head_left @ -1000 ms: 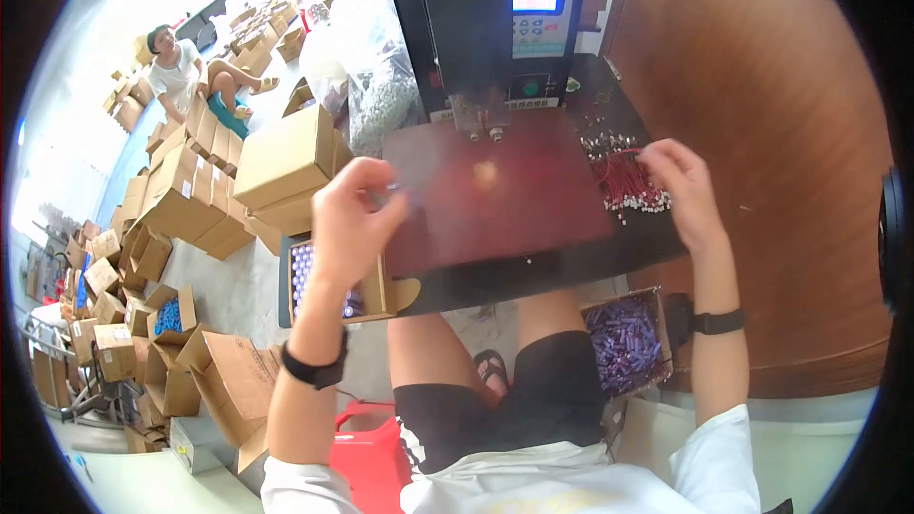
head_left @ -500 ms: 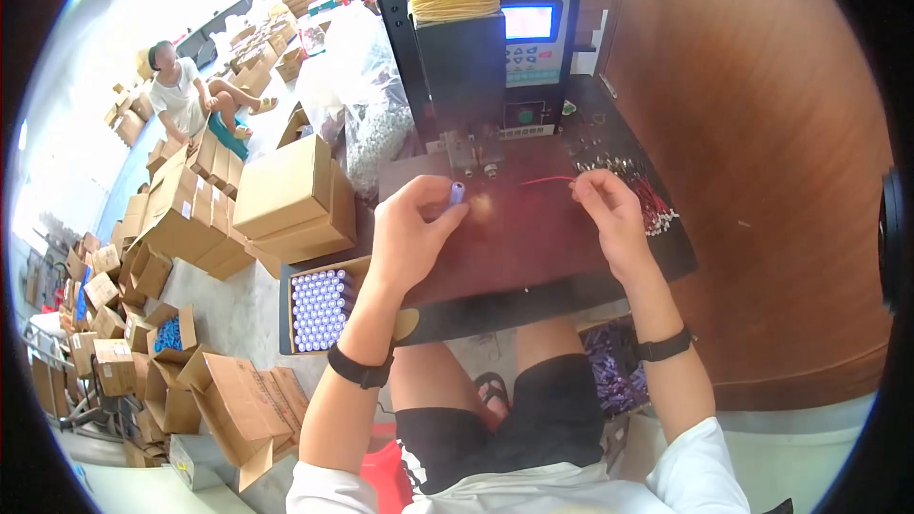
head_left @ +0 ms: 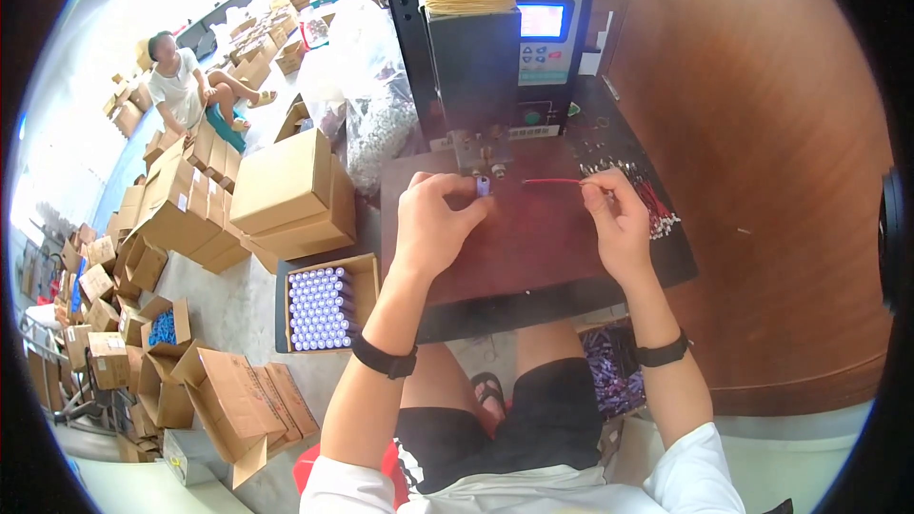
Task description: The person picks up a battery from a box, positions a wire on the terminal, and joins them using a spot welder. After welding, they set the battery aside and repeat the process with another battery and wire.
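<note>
A purple cylindrical battery cell (head_left: pixel 484 187) is pinched between the thumb and fingers of my left hand (head_left: pixel 433 228), its end turned upward. It sits just in front of the two metal electrode tips of a black spot-welding machine (head_left: pixel 471 71); whether it touches them I cannot tell. To the right, my right hand (head_left: pixel 619 214) pinches a thin red wire (head_left: pixel 554 181), whose free end points left toward the cell with a gap between them. Both hands are above the dark reddish work board (head_left: pixel 505 257).
An open carton of upright purple cells (head_left: pixel 319 309) stands left of the board. Red and black wire leads (head_left: pixel 652 200) lie in a bundle at right. Beneath the table's right side is a box of purple pieces (head_left: pixel 614 371). Cardboard boxes (head_left: pixel 286 190) and a seated person (head_left: pixel 181 86) are farther left.
My left hand has carried the cell rightward, closer to the electrode tips. The right hand keeps the red wire in nearly the same place. The whole view has shifted slightly.
</note>
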